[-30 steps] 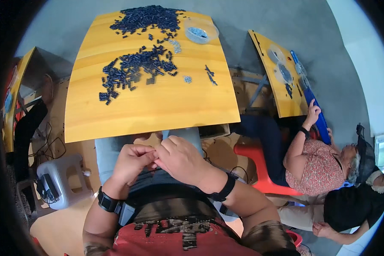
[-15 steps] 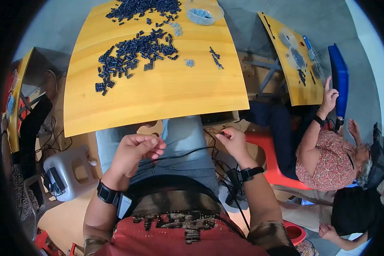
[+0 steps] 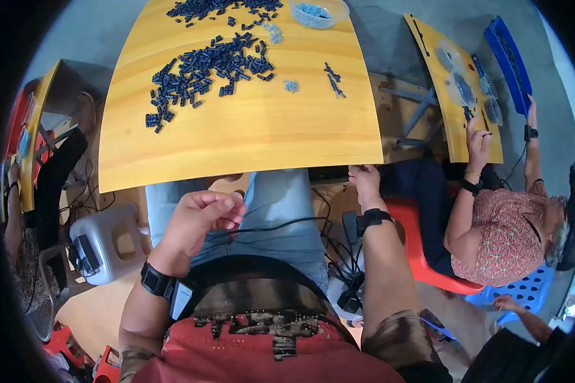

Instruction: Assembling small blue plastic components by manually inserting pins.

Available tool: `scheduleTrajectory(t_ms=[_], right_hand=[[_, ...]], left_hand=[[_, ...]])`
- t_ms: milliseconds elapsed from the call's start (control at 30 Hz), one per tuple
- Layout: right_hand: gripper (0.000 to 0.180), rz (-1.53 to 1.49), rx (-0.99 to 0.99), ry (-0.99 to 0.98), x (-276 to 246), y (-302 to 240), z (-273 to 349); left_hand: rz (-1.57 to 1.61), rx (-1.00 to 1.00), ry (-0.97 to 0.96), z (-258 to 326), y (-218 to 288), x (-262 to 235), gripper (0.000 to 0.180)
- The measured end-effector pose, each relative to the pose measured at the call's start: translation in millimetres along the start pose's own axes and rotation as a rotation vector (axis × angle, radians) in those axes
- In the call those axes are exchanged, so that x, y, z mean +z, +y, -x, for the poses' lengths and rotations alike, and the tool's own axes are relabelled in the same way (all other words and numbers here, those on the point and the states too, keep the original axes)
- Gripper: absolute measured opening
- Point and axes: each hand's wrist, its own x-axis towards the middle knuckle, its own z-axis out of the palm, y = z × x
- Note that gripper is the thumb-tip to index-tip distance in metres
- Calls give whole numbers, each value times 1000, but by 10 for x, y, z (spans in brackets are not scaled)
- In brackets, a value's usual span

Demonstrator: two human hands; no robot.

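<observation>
Head view: left hand [image 3: 211, 210], mid-frame, loosely curled, thumb near fingers; cannot tell whether anything is pinched. Right hand [image 3: 367, 182], right of centre, fingertips by the edge of the smooth yellow wood-grain table [image 3: 236, 150]; grip unclear. Upper left: heaped black pieces [image 3: 204, 69], short, blocky. Upper centre: silvery bits [image 3: 291, 86], clear round tub [image 3: 336, 18].

My two hands at the near edge of the table [image 3: 249, 140].
I see the left hand [image 3: 206, 214] loosely curled, short of that edge; the right hand [image 3: 365, 184] is up against it beside the right corner, its grip too small for me to read. Black pieces [image 3: 201, 71] spread left of the middle, a small silvery heap [image 3: 291, 86] and dark slender pieces [image 3: 333, 81] lie toward the right edge.
</observation>
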Motion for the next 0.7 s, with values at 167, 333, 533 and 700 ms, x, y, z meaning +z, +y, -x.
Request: scheduleTrajectory(t_ms=[167,333,533,700], right_hand=[[13,354,69,-246,-18,420,90],[21,834,-213,-551,-117,616,368],[20,941,-364,-631,-192,-517,794],[17,692,-470,-707,225,-1754,1228]], left_hand=[[-25,-4,-1,-57,21,3,23],[-17,-2,-24,-82,10,-44,22],[3,-11,0,-82,28,-33,23],[64,9,-25,-115,-3,-185,23]])
